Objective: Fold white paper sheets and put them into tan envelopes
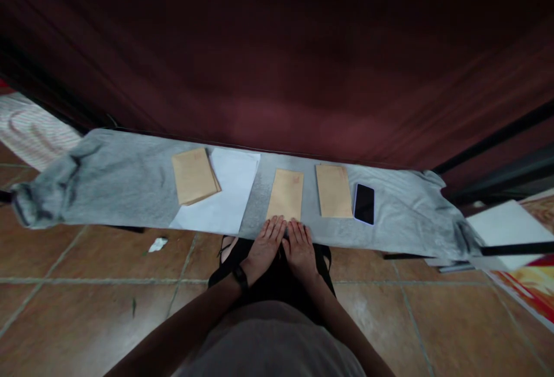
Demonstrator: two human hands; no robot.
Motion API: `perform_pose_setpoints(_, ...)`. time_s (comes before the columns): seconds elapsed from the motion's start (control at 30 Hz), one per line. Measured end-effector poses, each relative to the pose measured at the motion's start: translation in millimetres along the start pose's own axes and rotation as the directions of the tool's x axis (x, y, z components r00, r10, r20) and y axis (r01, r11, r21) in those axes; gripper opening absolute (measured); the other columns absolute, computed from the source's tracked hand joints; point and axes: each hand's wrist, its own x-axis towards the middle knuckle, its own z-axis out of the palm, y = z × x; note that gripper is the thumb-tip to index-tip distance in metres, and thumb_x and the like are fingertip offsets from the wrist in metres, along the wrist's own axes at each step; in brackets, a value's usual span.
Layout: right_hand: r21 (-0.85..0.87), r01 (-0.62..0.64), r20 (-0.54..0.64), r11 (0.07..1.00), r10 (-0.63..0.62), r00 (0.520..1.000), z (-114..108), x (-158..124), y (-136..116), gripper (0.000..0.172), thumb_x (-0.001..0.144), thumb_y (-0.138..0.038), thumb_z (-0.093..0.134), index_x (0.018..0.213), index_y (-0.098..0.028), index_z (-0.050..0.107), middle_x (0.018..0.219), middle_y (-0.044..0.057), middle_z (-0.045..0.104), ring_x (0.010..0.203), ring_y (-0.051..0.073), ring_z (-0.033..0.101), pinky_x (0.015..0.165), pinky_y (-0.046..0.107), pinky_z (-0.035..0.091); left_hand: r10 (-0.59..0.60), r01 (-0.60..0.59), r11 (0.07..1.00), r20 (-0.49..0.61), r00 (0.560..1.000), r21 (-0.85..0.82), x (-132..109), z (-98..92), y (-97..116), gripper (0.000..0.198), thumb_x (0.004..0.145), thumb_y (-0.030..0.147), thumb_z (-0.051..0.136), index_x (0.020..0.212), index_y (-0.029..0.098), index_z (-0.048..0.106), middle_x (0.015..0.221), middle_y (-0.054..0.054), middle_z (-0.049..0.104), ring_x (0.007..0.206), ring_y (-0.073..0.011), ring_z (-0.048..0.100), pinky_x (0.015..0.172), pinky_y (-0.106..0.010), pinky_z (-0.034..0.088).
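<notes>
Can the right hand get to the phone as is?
Probably yes: the right hand is at the near end of the middle envelope. The phone lies farther right, uncovered; the right envelope sits beside it, leaving the near strip of cloth as a free way.

The envelope [286, 193] is a tan paper rectangle with a small, faint reddish mark near its far right corner. It lies flat on the grey cloth [125, 186], long sides running front to back, far end slanting slightly right, near edge partly covered.
</notes>
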Motion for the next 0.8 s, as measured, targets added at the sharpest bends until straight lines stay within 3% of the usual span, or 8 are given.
perform_pose_setpoints(0.27,0.006,0.027,-0.015,1.0,-0.027,1.0,7.6,3.4,-3.1,0.051,0.104,-0.032,0.035,0.151,-0.01,0.039,0.153,0.015,0.043,0.145,0.025,0.033,0.119,0.046,0.025,-0.032,0.032,0.999,0.001,0.999,-0.03,0.5,5.8,6.3,0.08,0.083,-0.001,0.031,0.158,0.012,0.006,0.163,-0.014,0.023,0.151,-0.0263,0.019,0.124,-0.051,0.025)
perform_pose_setpoints(0.5,-0.013,0.024,-0.015,1.0,-0.024,1.0,5.6,-2.8,4.5,0.052,0.104,-0.034,0.036,0.152,-0.012,0.037,0.155,0.015,0.04,0.144,0.026,0.034,0.119,0.047,0.024,0.031,-0.031,0.999,-0.005,1.0,-0.02,-1.6,1.0,-5.2,0.077,0.085,0.004,0.035,0.158,0.007,0.008,0.162,-0.018,0.023,0.151,-0.0263,0.02,0.124,-0.049,0.023)
perform_pose_setpoints(0.8,-0.016,0.022,-0.026,1.0,-0.022,0.999,3.6,-10.2,16.2,0.053,0.102,-0.024,0.037,0.153,-0.011,0.034,0.153,0.014,0.043,0.142,0.027,0.038,0.119,0.05,0.023,0.048,-0.045,0.998,0.057,0.997,-0.05,-2.5,-6.1,-12.9,0.08,0.091,0.031,0.051,0.156,0.003,0.013,0.163,-0.023,0.016,0.152,-0.0294,0.012,0.124,-0.048,0.018)
